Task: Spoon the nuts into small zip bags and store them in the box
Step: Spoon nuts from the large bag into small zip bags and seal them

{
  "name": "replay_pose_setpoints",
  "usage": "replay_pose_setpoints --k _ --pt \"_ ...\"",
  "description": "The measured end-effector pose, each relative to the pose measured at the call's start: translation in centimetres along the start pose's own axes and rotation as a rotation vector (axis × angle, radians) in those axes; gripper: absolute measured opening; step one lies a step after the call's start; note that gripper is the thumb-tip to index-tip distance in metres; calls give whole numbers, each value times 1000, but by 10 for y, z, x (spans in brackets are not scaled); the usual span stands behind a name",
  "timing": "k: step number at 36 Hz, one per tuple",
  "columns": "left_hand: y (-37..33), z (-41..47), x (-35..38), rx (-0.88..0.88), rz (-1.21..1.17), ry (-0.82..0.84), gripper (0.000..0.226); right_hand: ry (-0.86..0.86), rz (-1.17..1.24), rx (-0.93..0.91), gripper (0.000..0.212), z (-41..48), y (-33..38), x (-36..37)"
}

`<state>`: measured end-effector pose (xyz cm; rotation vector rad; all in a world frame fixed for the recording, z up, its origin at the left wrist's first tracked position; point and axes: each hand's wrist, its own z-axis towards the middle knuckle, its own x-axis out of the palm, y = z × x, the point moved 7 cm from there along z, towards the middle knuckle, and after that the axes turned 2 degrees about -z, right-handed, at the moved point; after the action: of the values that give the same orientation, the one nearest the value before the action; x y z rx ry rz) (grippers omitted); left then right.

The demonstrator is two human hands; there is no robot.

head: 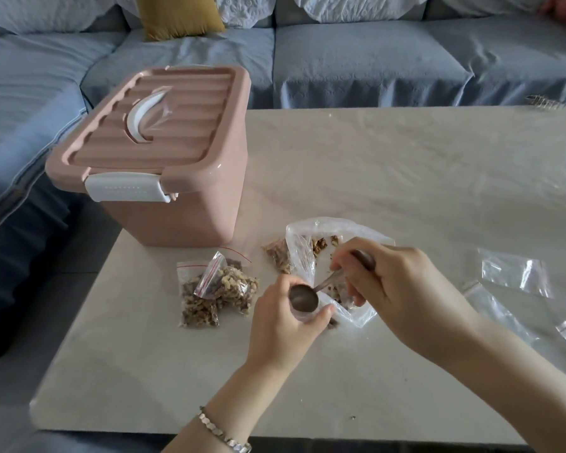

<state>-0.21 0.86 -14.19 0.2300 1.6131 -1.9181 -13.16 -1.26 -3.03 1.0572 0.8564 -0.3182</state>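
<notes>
A clear plastic bag of walnut pieces (311, 250) lies open in the middle of the table. My right hand (396, 286) grips a metal spoon (303, 297) by its handle, and the bowl of the spoon looks empty. My left hand (285, 325) holds a small zip bag (307, 313) just under the spoon's bowl. Three filled zip bags of nuts (216, 291) with red seal strips lie in a pile to the left. The pink storage box (157, 152) stands at the table's back left, with its lid on and its white latch down.
Empty clear zip bags (517, 273) lie scattered on the right of the pale table (406, 174). A few loose nut bits (332, 323) sit by the big bag. A blue sofa (356, 67) wraps around behind and to the left.
</notes>
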Motion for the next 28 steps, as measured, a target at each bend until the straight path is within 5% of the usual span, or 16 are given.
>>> replay_pose_setpoints --k 5,14,21,28 --pt "2 -1 2 5 18 13 42 -27 78 13 23 -5 -7 -3" --pt "10 -9 2 -92 -18 59 39 -445 315 156 26 -38 -57 -47" --pt "10 -9 9 -229 128 178 30 -412 442 341 25 -65 -95 -3" --pt "9 -11 16 -306 27 271 33 -350 437 440 25 -78 -105 21"
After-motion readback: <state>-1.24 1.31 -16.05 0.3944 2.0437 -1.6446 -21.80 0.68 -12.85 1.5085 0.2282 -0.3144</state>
